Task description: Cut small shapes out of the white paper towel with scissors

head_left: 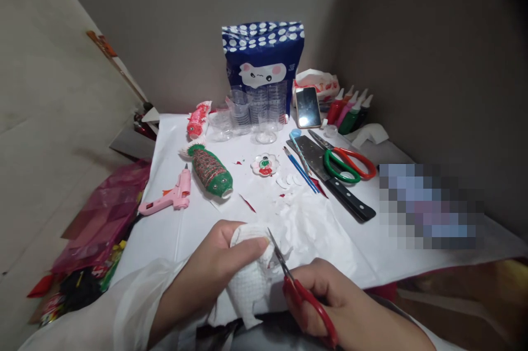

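My left hand (229, 254) grips a white textured piece (249, 279), wrapped or folded, perhaps cloth or paper towel; its thumb presses on the top. In my right hand (325, 296) are small scissors with red handles (315, 312). Their narrow metal blades (277, 249) point up and left, touching or close beside the right edge of the white piece. Whether the blades are apart cannot be made out. Crumpled thin white sheet (313, 230) lies on the table just beyond my hands. A green and red painted fish (210, 172) rests further up on the left.
Left stands a pink glue gun (177, 194); behind are a red-white fish (198, 121), clear plastic cups (258, 109) and a blue bag (264, 54). A flower-shaped paint dish (265, 165) sits mid-table. Rightward lie paintbrushes (301, 169), a cleaver (330, 175), large scissors (342, 164), a phone (308, 108) and paint bottles (350, 111).
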Motion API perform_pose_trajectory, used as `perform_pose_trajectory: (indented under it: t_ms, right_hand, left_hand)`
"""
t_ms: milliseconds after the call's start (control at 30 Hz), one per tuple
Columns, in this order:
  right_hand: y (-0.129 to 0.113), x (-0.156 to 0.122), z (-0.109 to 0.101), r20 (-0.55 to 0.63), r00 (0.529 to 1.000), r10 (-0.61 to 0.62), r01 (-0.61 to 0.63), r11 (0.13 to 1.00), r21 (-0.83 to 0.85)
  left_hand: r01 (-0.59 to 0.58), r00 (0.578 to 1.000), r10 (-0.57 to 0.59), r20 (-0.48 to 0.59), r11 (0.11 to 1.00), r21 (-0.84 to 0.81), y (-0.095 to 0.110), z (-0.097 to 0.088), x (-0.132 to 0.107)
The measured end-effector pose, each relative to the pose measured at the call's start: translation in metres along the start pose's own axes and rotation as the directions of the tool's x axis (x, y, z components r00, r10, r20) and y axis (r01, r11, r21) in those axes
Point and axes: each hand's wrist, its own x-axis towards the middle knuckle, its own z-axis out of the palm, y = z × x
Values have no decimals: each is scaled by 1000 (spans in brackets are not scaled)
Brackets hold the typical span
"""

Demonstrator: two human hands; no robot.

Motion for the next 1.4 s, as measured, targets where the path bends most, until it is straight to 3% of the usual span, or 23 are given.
perform_pose_trajectory:
  t_ms: [367,467,533,667,733,1033,1400]
  right_hand:
    - [-4,-5,-11,34,995,92,-92,996,4]
    - [-3,-6,-14,71,994,79,-79,997,-3]
    - [-2,-7,-16,95,993,69,-69,998,-4]
    - [-2,-8,-20,123,989,87,-89,996,8]
    - [-1,-8,-21,125,987,99,-99,995,0]
    - [0,-10,-20,141,987,79,-78,997,-12]
    - [-6,-10,-29,229,963,142,-138,990,-37]
  left_hand:
    - [82,996,-82,-46,997,8,3,1,0]
    - [92,996,-91,10,996,-5,0,1,1]
    - [87,996,-86,16,995,-44,-2,1,1]
    - [82,992,-97,-76,981,-173,-3,2,-1]
    - [92,993,-106,-57,973,-210,-3,1,0]
    - [132,986,-153,-71,960,-246,-4,0,1]
    - [139,986,-113,123,965,-223,-8,-4,5]
